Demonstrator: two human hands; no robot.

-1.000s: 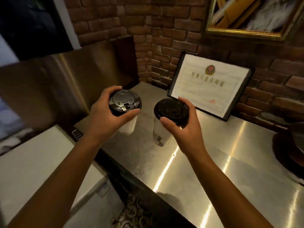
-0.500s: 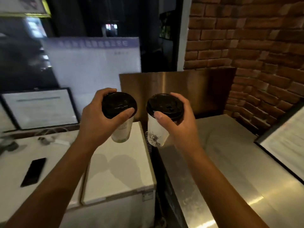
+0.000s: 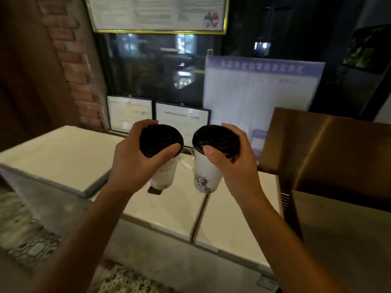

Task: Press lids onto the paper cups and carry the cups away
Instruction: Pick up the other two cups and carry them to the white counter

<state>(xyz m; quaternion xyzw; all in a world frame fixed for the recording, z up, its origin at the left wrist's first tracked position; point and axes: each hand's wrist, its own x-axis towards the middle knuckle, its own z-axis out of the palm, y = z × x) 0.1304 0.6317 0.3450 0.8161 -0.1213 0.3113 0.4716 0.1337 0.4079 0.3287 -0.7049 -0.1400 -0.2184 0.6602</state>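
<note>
Black lids (white, printed cups)

Two paper cups, two black lids, two hands.

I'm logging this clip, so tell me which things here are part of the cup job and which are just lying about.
Part of the job:
left hand gripping the left cup with its black lid
right hand gripping the right cup with its black lid

Just lying about:
white chest lids
framed notices
blue-headed board
dark phone
</note>
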